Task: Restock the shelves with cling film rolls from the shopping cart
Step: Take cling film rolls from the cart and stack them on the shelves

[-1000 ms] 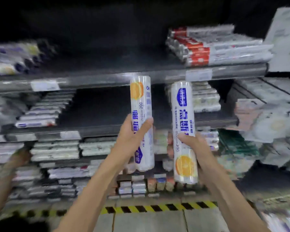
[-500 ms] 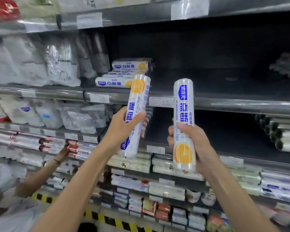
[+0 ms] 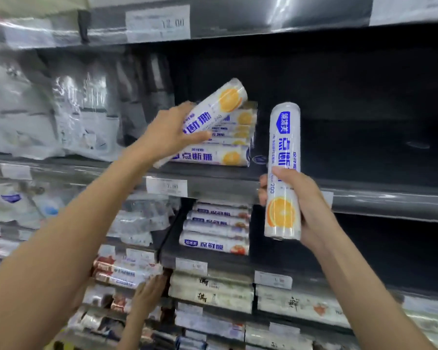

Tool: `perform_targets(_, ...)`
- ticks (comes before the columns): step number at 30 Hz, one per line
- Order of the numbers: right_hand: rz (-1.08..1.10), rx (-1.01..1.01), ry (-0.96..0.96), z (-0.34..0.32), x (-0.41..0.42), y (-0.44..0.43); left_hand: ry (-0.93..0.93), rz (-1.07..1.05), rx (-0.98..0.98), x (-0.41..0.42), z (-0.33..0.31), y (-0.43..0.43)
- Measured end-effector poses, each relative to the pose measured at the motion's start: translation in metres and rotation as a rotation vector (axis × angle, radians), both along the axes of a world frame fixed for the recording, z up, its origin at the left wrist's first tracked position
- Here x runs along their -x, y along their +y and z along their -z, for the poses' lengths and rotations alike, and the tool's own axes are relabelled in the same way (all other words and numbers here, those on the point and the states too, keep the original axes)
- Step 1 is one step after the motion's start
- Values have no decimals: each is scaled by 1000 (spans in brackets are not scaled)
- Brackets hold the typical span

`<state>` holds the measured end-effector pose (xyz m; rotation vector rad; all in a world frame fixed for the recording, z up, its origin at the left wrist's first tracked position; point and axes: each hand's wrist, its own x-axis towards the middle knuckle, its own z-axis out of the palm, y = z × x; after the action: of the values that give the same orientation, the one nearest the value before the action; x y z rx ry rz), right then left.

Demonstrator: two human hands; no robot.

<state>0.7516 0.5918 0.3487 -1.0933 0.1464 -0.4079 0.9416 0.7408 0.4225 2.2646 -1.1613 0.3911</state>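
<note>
Left hand (image 3: 170,137): gripping tilted roll (image 3: 213,112) mid-length.
Right hand (image 3: 306,205): clasping upright roll (image 3: 285,152) low down.
Handling: seeming light, stiff, slick-wrapped.

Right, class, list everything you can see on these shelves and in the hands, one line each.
stacked rolls: several, white with orange print, middle shelf
tilted roll: one, same print, left hand, over the stacked rolls
upright roll: one, same print, right hand
lower rolls: about four, white, next level down
bagged packs: several, clear, left side
price tags: several, white, shelf fronts
another person's hand: one, bottom centre
left hand: one, grips tilted roll
right hand: one, grips upright roll
</note>
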Motion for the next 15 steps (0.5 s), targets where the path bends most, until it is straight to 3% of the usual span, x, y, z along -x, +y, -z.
perform_targets(7,194,-8,20,-3,-24,-9,-123,113,-270,-107,-14,-60)
perform_targets(15,304,20,32,2,-33,-10,-128,159,-324,-148,2,-99)
